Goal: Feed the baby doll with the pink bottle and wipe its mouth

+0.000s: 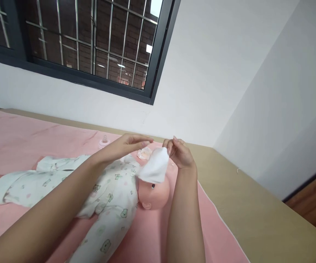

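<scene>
A baby doll (159, 195) lies on its back, its head to the right, dressed in white clothes (116, 186) with small bear prints. My right hand (181, 152) pinches the corner of a white cloth (156, 166), which hangs over the doll's face and hides most of it. One eye and an ear show below the cloth. My left hand (133, 143) reaches over the doll's upper body with its fingers stretched out, holding nothing. Under its fingers, beside the cloth, lies a small clear packet (144, 153).
A pink mat (147, 233) covers much of the wooden surface (229, 197). Beyond the doll stands a bottle nipple with a pink ring (104, 142). A white wall and a barred window (92, 44) rise behind. A small white hook-shaped piece (238, 170) is at the right.
</scene>
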Demonstrator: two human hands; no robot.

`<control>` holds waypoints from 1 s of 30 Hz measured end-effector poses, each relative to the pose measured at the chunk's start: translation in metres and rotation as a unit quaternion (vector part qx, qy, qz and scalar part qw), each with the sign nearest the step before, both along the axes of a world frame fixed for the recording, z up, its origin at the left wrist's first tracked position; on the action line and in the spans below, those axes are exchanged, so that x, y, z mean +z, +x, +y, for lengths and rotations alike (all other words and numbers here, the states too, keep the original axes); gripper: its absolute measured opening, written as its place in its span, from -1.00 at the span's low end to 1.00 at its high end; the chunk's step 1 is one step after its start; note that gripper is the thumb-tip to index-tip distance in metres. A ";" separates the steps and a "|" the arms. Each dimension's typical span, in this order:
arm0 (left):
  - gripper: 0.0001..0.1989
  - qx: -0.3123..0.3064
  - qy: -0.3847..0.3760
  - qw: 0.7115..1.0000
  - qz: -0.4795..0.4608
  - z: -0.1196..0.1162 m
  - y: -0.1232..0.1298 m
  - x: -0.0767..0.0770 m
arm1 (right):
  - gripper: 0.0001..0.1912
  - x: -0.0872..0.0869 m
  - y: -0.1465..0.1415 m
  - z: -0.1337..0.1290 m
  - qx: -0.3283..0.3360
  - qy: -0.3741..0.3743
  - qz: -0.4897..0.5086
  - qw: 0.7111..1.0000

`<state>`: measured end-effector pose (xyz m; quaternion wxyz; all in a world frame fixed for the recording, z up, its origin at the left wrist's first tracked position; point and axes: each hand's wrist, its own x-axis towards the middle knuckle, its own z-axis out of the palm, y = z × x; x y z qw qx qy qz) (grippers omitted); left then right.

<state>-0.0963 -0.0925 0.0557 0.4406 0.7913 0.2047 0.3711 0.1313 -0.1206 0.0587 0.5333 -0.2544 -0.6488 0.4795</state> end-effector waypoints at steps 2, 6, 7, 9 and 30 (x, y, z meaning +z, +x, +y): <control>-0.57 -0.084 -0.007 0.995 0.050 -0.001 -0.006 0.003 | -0.49 0.011 -0.011 -0.011 0.025 0.020 -0.040 0.999; -0.68 -0.204 -0.018 0.970 0.133 -0.003 -0.014 0.004 | -0.47 0.028 -0.030 -0.035 0.039 0.062 -0.108 0.991; -0.73 -0.222 -0.019 0.964 0.145 -0.004 -0.016 0.005 | -0.47 0.031 -0.034 -0.040 0.034 0.071 -0.124 0.989; -0.81 -0.242 -0.020 0.958 0.153 -0.007 -0.019 0.006 | -0.48 0.037 -0.039 -0.051 0.017 0.089 -0.151 0.984; -0.82 -0.042 0.137 0.990 0.002 -0.028 -0.054 0.029 | -0.62 0.029 -0.042 -0.035 -0.054 0.062 -0.165 0.983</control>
